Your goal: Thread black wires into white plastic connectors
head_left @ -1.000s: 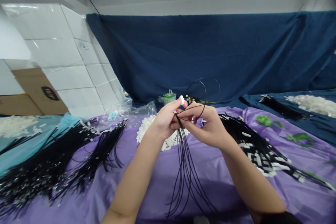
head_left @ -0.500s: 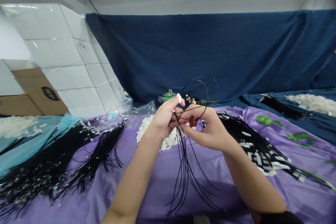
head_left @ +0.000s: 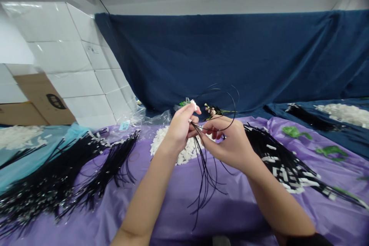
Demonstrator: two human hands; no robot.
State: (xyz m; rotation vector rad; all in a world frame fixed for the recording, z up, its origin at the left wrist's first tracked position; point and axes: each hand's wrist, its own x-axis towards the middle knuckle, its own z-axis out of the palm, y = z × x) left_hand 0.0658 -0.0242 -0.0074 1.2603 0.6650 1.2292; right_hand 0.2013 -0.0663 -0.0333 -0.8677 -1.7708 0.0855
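a worker's left hand (head_left: 180, 128) pinched a small white piece (head_left: 193, 104) between nearly closed fingertips, its lower fingers curled around the white-tipped end of a bunch of thin black cords (head_left: 205, 173). the right hand (head_left: 230, 140), thumb and forefinger drawn together, gripped the same bunch just beside it, strands hanging below and one loop arching above. behind, a heap of small white pieces (head_left: 186, 154) lay on a shiny purple cloth (head_left: 170, 207).
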